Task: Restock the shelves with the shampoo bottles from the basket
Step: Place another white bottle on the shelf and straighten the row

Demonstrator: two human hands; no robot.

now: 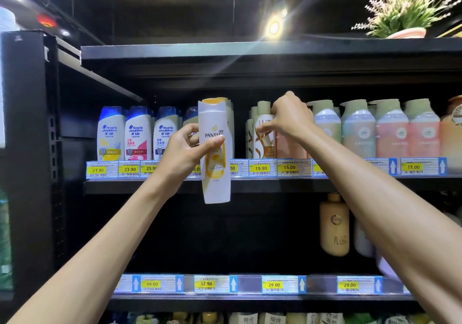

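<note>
Fingers [212,143] of the left hand [185,153] wrap around a white Pantene bottle [215,153], holding it upright in front of the shelf [160,186] edge, thumb across its label. Right of it, the right hand [290,118] pinches the top of a Lux bottle [265,146] standing on the shelf, fingertips closed on its cap. Left of the Pantene stand three Head & Shoulders bottles [137,136]; more Pantene sits directly behind it.

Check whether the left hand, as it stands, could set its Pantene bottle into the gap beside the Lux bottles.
Probably yes. The left hand holds the Pantene bottle upright just in front of the shelf, and the gap looks open; the right hand rests on the Lux bottles, beside the gap.
</note>
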